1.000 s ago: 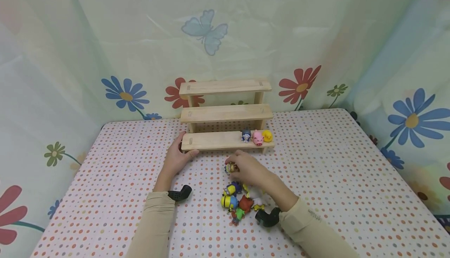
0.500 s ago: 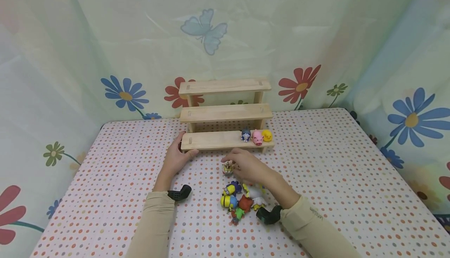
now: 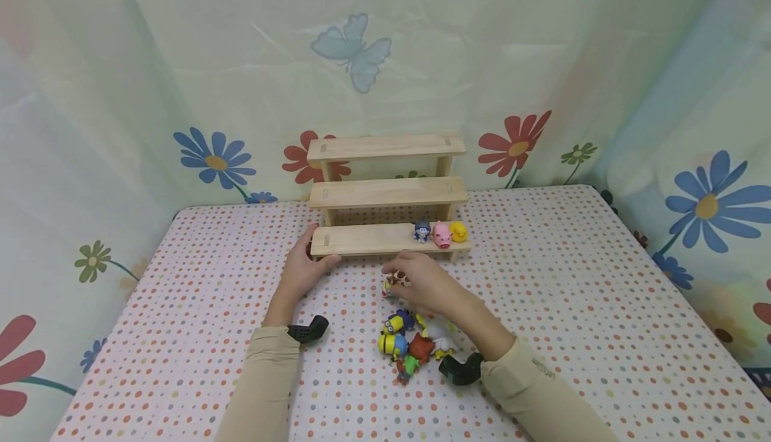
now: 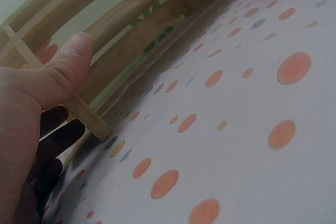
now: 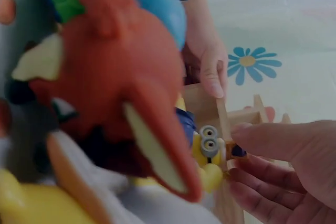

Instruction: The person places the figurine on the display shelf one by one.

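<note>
My left hand (image 3: 304, 269) holds the left end of the lowest step of a wooden three-tier shelf (image 3: 361, 240), thumb in front. In the left wrist view the thumb (image 4: 71, 69) lies against the wood. My right hand (image 3: 424, 284) pinches a small toy figure (image 3: 397, 279) just in front of that step; its top looks brown and white, and the fingers hide much of it. On the step's right end stand a dark blue and white figure (image 3: 421, 232), a pink pig (image 3: 442, 235) and a yellow duck (image 3: 459, 231).
Below the right hand lies a cluster of toys: two Minion figures (image 3: 393, 345), a red-brown fox-like figure (image 3: 420, 348) and a white-and-yellow figure (image 3: 442, 343). The tablecloth (image 3: 542, 281) is dotted. A flowered curtain (image 3: 241, 80) hangs behind the shelf.
The right hand has turned the small figure between its fingers and shifted slightly, staying in front of the lowest step. The left hand and the shelf have not moved.
</note>
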Action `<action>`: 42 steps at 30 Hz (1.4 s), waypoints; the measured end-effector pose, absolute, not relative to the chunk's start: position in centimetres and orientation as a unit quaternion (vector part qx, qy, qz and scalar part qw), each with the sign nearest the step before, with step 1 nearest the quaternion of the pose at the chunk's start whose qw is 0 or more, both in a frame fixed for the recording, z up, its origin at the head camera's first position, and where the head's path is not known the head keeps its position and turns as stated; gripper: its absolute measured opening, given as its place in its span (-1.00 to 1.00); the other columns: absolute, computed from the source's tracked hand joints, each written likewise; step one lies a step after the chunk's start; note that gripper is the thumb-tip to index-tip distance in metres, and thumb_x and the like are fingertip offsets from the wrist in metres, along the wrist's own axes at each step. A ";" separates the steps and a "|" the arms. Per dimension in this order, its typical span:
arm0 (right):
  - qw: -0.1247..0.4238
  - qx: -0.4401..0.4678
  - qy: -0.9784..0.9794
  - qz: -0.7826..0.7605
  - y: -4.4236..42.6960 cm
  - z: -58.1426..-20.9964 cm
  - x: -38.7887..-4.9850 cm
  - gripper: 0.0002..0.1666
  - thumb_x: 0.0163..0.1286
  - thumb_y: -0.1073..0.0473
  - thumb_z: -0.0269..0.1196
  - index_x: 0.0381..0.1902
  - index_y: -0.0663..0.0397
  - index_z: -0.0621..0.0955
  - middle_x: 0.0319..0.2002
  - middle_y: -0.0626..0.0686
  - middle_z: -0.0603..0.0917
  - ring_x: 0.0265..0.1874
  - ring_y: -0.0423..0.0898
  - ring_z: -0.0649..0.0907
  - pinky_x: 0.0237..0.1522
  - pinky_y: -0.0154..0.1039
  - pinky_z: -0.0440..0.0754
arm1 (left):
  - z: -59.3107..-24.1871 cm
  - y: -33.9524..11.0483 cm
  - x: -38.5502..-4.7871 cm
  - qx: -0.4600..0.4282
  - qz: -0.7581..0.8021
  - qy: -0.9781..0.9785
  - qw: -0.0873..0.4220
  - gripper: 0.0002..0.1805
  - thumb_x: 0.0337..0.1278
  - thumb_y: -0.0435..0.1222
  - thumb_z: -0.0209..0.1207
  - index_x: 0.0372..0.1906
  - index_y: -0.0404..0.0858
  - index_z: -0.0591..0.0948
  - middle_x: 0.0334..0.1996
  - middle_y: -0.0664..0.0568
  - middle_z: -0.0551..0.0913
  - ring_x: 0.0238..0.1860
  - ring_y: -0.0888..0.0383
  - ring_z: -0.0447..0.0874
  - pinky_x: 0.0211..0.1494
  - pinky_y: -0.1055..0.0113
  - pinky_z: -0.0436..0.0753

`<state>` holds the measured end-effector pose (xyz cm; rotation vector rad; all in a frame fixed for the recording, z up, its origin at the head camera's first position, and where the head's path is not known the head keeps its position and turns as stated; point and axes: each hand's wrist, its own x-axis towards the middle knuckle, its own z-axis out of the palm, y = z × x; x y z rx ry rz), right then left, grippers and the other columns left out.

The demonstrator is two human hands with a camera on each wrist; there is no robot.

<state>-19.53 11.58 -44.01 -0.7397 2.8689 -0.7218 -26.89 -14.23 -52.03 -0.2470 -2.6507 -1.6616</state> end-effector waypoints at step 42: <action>-0.316 -0.265 0.875 -0.252 14.3 -43.7 -23.2 -0.82 0.06 0.25 0.45 -0.33 0.10 0.71 -0.32 0.00 0.68 -0.42 -0.15 0.67 -0.44 -0.33 0.62 | -51.9 -14.2 -27.0 -0.078 -0.535 -0.841 -0.002 0.09 -0.08 0.04 0.38 0.50 -0.21 0.04 0.43 -0.11 0.21 0.41 -0.01 0.23 0.44 0.09 0.26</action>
